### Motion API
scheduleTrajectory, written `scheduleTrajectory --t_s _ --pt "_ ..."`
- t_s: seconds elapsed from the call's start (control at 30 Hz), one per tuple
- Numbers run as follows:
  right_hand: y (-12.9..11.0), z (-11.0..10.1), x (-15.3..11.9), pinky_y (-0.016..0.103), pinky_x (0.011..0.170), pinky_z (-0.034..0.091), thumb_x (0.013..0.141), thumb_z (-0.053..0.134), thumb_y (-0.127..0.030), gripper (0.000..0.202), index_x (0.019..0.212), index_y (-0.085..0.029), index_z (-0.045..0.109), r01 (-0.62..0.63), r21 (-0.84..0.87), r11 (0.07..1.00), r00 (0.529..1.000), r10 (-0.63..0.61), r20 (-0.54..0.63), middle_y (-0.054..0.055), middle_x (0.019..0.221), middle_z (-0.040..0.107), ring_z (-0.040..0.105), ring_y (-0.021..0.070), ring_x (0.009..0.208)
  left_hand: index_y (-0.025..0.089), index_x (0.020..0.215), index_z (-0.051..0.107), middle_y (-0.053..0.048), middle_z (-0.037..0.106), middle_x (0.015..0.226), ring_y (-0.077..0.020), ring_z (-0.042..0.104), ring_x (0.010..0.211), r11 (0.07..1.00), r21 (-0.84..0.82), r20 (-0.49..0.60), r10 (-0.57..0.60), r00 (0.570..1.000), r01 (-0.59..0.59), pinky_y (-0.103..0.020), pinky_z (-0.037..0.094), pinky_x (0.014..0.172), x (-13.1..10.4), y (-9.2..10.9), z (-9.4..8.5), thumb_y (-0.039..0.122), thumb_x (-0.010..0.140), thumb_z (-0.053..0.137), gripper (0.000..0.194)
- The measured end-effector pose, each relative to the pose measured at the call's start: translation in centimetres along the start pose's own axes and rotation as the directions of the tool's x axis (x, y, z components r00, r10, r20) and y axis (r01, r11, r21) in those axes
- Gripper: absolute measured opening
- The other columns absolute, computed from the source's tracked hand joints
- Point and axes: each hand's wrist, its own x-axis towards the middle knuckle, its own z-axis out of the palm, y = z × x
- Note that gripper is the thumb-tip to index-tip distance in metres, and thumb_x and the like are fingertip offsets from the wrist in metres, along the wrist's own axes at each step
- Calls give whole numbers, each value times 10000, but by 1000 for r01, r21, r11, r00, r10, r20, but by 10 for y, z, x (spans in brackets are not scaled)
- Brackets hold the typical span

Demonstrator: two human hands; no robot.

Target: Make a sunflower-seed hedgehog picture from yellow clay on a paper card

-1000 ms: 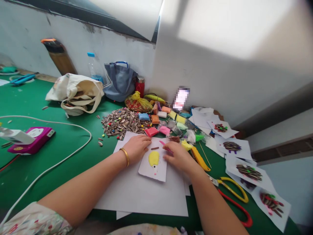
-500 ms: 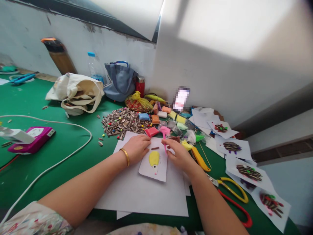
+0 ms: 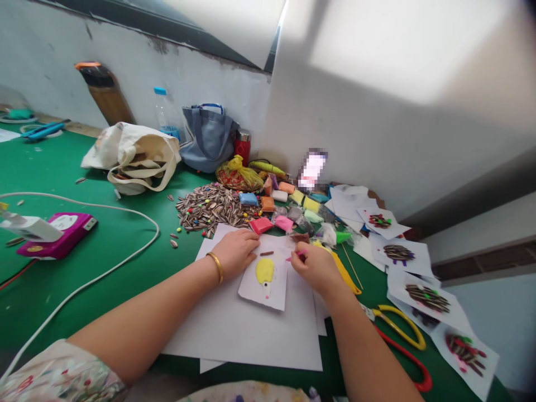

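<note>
A small white card [image 3: 274, 290] lies on larger white paper sheets [image 3: 247, 346]. On it is a yellow clay hedgehog shape [image 3: 264, 271] with a dark eye and a pink nose, its head toward me. A thin brown clay roll [image 3: 267, 253] sits beside the yellow body. My left hand [image 3: 237, 250] rests flat on the card's upper left, fingers stretched out. Just right of the card, my right hand [image 3: 314, 265] is closed around a pink clay tool [image 3: 290, 259]; its pointed tip shows left of the fingers and the rest is mostly hidden.
Behind the hands are a heap of sunflower seeds [image 3: 213, 206] and several clay packets [image 3: 260, 225]. Scissors [image 3: 402, 324] and a yellow cutter [image 3: 347, 273] lie right. Seed-hedgehog cards [image 3: 397, 253] line the right edge. A cable [image 3: 121, 265] crosses the left side.
My right hand has turned and closed further around the pink tool, which stood upright and now points left. My left hand stays on the card.
</note>
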Motion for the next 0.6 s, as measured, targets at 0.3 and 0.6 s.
scheduleTrajectory --t_s 0.3,0.6 --pt "-15 20 -1 257 685 433 883 471 -219 169 851 -206 636 254 434 865 966 -252 -62 18 794 662 589 158 742 167 1077 684 -97 662 1168 -241 561 1132 1000 -17 -18 -2 1000 1 -400 434 1011 0 1 0 270 872 567 257" --pt "-18 33 -2 286 726 459 802 501 -118 153 849 -209 616 356 354 865 934 -325 -146 34 804 646 586 178 777 209 1045 696 -81 656 1162 -239 557 1124 999 -32 -36 4 999 -5 -401 434 996 -1 1 2 267 875 571 218"
